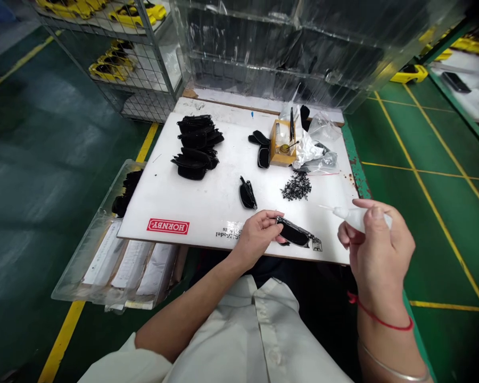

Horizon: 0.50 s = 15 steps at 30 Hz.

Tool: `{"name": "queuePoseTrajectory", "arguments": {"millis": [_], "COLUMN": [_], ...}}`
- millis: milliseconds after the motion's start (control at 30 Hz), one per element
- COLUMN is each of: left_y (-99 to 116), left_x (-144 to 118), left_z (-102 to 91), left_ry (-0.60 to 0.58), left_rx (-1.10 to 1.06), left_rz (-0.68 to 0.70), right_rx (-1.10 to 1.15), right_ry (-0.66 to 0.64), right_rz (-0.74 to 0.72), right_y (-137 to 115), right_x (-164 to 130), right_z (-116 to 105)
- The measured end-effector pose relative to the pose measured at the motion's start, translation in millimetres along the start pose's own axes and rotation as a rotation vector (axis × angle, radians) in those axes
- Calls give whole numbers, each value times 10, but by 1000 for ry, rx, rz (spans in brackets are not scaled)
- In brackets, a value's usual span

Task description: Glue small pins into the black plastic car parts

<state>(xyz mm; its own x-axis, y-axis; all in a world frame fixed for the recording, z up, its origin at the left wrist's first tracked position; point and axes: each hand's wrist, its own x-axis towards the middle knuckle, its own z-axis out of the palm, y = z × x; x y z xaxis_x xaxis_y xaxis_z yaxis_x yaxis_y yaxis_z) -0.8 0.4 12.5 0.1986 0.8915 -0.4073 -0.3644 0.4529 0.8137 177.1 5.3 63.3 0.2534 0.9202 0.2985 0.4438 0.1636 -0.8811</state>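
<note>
Head view, white board (207, 197) over green floor (423, 159), left hand (257, 234) pinching black part (295, 233), right hand (377, 250) gripping glue bottle (353, 215).

I see 1 glossy black shell part (294, 233) lying flat at the near edge, and 1 small white squeeze bottle (355, 215) tilted, nozzle pointing left.

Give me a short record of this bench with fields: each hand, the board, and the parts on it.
left hand: grips a black plastic part at the board's near edge
right hand: holds a small white squeeze bottle, nozzle toward the part
board: white, red HORNBY label
stack of black parts: far left of board
pile of small dark screws: centre right
single black part: mid board
</note>
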Motion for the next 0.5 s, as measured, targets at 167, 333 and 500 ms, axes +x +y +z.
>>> {"name": "queuePoseTrajectory", "arguments": {"millis": [167,333,500], "left_y": [60,116,83], "left_x": [7,48,59], "left_z": [-50,-132,-166], "left_ry": [25,48,47], "left_rx": [-28,-55,-51], "left_rz": [11,27,16], "right_rx": [217,121,-38], "right_ry": [-135,-226,-165], "right_rz": [178,62,-91], "right_y": [152,187,237], "right_x": [459,955,1286], "right_z": [96,425,871]}}
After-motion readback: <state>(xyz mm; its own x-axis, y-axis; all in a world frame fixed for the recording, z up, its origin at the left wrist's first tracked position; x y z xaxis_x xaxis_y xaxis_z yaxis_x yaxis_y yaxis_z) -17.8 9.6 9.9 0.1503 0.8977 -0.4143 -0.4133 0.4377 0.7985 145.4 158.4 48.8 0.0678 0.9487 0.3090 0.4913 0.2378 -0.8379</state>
